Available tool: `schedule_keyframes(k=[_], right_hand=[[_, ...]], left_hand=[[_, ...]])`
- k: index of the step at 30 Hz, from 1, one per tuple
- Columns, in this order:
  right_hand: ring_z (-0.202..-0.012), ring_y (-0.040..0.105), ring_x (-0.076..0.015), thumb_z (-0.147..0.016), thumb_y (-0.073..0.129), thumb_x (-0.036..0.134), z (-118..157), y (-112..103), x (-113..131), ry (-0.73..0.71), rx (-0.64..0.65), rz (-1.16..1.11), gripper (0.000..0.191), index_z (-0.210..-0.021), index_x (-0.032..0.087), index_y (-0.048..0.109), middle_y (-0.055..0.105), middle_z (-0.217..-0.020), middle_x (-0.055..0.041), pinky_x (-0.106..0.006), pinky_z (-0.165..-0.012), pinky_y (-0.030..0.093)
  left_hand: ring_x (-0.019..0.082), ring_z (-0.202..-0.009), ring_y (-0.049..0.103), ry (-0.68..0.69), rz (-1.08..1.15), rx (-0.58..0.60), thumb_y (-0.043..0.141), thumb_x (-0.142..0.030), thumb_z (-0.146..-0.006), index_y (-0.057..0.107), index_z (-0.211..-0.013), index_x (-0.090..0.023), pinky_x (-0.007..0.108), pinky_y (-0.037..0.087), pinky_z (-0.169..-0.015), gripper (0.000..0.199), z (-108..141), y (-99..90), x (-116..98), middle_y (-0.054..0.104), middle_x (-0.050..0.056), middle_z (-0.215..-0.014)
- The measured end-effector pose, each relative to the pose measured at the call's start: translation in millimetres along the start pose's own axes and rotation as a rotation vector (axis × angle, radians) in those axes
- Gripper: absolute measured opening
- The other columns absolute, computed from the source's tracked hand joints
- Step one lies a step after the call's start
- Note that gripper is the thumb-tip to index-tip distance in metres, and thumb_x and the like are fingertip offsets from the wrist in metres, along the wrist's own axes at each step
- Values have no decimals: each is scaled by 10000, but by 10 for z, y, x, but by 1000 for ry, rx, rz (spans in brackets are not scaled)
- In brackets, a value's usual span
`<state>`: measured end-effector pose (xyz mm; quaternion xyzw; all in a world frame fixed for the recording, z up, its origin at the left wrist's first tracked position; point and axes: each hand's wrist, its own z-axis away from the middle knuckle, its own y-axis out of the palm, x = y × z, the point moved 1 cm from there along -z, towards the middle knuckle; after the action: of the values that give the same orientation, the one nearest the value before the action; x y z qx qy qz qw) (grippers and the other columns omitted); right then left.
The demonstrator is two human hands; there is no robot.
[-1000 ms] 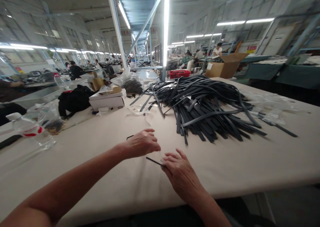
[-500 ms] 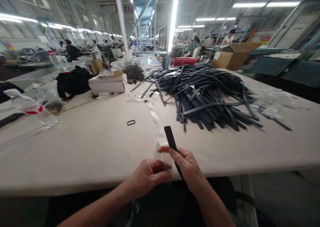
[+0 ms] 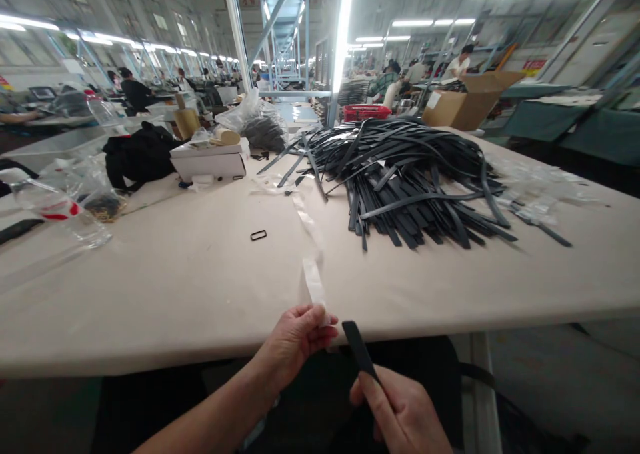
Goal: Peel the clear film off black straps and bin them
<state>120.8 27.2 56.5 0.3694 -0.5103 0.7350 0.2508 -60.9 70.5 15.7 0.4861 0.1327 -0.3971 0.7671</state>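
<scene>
Between the thumb and fingers of my left hand is pinched the near end of a whitish, shiny tape strip, which runs away from me across the table. My right hand is closed around a flat black strap; its rounded end sticks up past the thumb, close to my left fingertips but apart from them. The strap's lower part is hidden by the hand. A black rectangular ring lies flat on the table, left of the tape.
A big heap of dark straps covers the table's right back. Clear plastic bags lie beside it. To the left are a white box, black cloth and a clear bottle. Behind stand a red basket and a cardboard carton.
My right hand has moved down and toward me with the strap, away from the tape. My left hand has risen slightly and now pinches the tape's end.
</scene>
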Motion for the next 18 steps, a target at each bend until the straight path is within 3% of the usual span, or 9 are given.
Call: schedule_keyframes(k=[5, 12, 15, 18], right_hand=[[-591, 555, -141, -997, 279, 506, 135, 222, -133, -106, 9, 194, 529, -711, 199, 603, 604, -646, -18, -261, -582, 354], [-602, 565, -152, -995, 261, 523, 10, 216, -32, -63, 3, 233, 542, -705, 200, 586, 620, -656, -28, -260, -574, 336], [-605, 596, -172, -982, 241, 555, -27, 186, 25, -10, 6, 177, 577, -678, 204, 584, 640, -651, -46, -252, -524, 361], [-730, 679, -200, -949, 343, 574, 97, 120, -75, -21, 60, 69, 483, -895, 219, 665, 727, -838, -66, -236, -565, 465]], left_hand=[[142, -671, 660, -24, 7, -9, 917, -453, -506, 681, -747, -114, 250, 528, -647, 478, 5, 86, 45, 727, 63, -784], [138, -716, 663, -26, -40, 95, 871, -436, -618, 714, -800, -104, 256, 535, -714, 410, 113, 120, 144, 727, 71, -799], [131, -679, 649, -16, -76, 145, 848, -405, -657, 727, -820, -90, 242, 523, -667, 375, 131, 92, 264, 719, 74, -792], [136, -672, 641, -6, -73, 123, 827, -406, -684, 722, -814, -97, 246, 511, -651, 351, 109, 38, 341, 713, 72, -786]])
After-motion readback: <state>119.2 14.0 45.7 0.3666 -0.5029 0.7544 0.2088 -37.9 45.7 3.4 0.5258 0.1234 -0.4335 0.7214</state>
